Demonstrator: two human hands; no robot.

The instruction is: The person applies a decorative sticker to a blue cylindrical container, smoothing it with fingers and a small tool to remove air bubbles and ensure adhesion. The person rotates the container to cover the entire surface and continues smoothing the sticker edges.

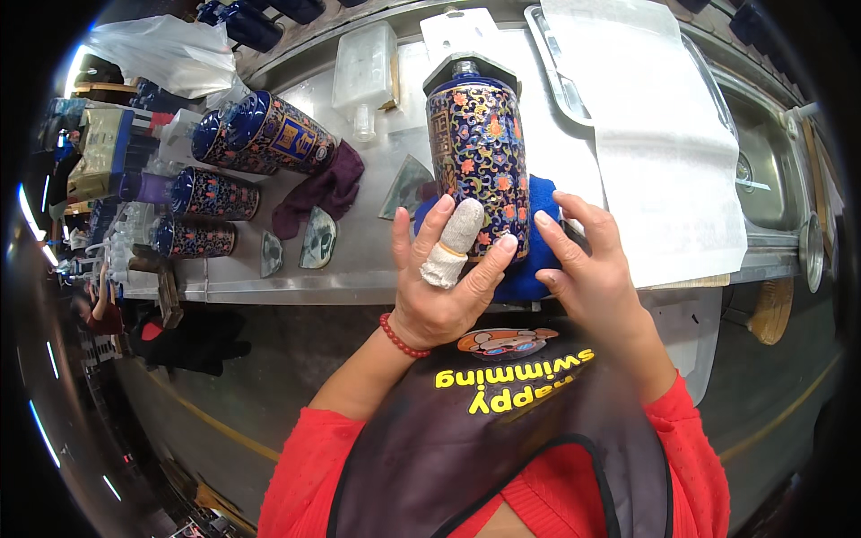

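A dark blue bottle (480, 148) covered in colourful floral patterns lies on its side before me, its neck pointing away. Its near end rests over a bright blue cloth (516, 289). My left hand (438, 291) has its fingers spread over the bottle's near left part, thumb at the lower end. One of its fingers wears a grey and white fabric cover (461, 226). My right hand (592, 273) is at the bottle's right side, fingers apart and curved, the fingertips close to the surface; whether they touch it I cannot tell. Neither hand is wrapped around anything.
Similar bottles (300, 134) lie at the left by a maroon cloth (327, 190). Flat glassy pieces (318, 239) rest nearby. A dark angular support (438, 76) is at the bottle's neck. Behind stands a clear plastic box (363, 67); rightward are white paper (659, 134) and a sink (764, 134).
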